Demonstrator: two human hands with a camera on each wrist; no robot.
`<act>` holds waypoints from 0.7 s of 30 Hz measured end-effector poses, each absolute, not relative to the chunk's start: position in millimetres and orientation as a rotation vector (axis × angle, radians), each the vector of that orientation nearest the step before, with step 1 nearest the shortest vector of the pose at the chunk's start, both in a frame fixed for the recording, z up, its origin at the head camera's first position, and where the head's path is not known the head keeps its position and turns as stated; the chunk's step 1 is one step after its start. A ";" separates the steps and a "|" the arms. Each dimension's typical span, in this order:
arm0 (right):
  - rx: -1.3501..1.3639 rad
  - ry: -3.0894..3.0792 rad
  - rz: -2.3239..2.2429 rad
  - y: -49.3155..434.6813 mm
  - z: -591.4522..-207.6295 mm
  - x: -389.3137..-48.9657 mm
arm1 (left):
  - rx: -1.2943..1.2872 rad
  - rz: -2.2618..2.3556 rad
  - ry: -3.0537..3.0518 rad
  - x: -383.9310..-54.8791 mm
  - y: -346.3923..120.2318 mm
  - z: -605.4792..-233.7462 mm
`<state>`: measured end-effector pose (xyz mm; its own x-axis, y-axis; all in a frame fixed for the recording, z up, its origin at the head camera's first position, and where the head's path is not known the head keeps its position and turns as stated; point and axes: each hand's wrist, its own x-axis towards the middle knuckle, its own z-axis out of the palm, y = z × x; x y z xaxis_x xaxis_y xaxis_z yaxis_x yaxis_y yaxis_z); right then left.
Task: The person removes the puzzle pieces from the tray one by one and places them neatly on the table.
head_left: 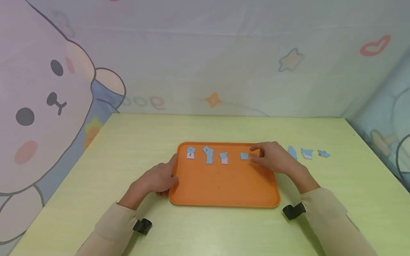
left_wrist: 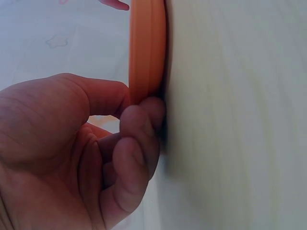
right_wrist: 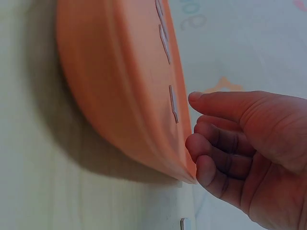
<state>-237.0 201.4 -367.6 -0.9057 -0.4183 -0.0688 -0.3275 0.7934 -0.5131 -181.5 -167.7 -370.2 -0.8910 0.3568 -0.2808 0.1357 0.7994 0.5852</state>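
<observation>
An orange tray [head_left: 221, 185] lies on the table, and my left hand [head_left: 160, 176] grips its left edge. In the left wrist view the thumb [left_wrist: 108, 96] is at the rim and curled fingers [left_wrist: 139, 127] are against its outside. Several flat, irregular blue-and-white pieces lie in a row along the tray's far side, among them a two-part piece [head_left: 190, 153], a long piece [head_left: 209, 155] and a smaller piece [head_left: 223, 158]. Beside the rightmost blue piece [head_left: 244, 156], my right hand [head_left: 273, 156] hovers over the tray's right edge, thumb and fingers apart, holding nothing visible.
Right of the tray, on the pale yellow-green table [head_left: 217, 233], lie a blue piece [head_left: 292, 152] partly behind the right hand, a blue-and-white piece [head_left: 307, 153] and a small blue piece [head_left: 324, 153]. A printed cloth [head_left: 192, 64] hangs behind the table.
</observation>
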 end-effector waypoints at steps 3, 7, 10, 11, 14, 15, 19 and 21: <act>-0.586 2.807 -0.719 198.2 -369.1 -240.6 | 0.361 0.804 2.609 -181.4 -168.0 -369.9; -0.594 2.811 -0.687 194.8 -371.4 -245.2 | 0.353 0.795 2.610 -181.5 -168.3 -369.8; -0.600 2.795 -0.682 192.5 -372.9 -247.5 | 0.345 0.795 2.607 -181.6 -168.3 -369.8; -0.605 2.788 -0.680 191.9 -373.2 -248.0 | 0.343 0.794 2.606 -181.5 -168.4 -369.7; -0.597 2.770 -0.683 190.7 -374.7 -249.4 | 0.342 0.794 2.606 -181.7 -168.6 -369.9; -0.594 2.769 -0.681 190.4 -375.0 -249.6 | 0.341 0.791 2.606 -181.9 -168.5 -370.2; -0.587 2.775 -0.665 189.5 -376.0 -250.6 | 0.334 0.768 2.607 -182.7 -167.9 -370.5; -0.593 2.781 -0.656 189.1 -376.2 -250.8 | 0.327 0.767 2.602 -182.8 -167.6 -370.6</act>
<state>-250.8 189.1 -376.2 -0.8937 -0.4323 -0.1205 -0.3328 0.8185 -0.4683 -182.8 -167.6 -370.6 -0.8900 0.3304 -0.3143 0.1073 0.8215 0.5600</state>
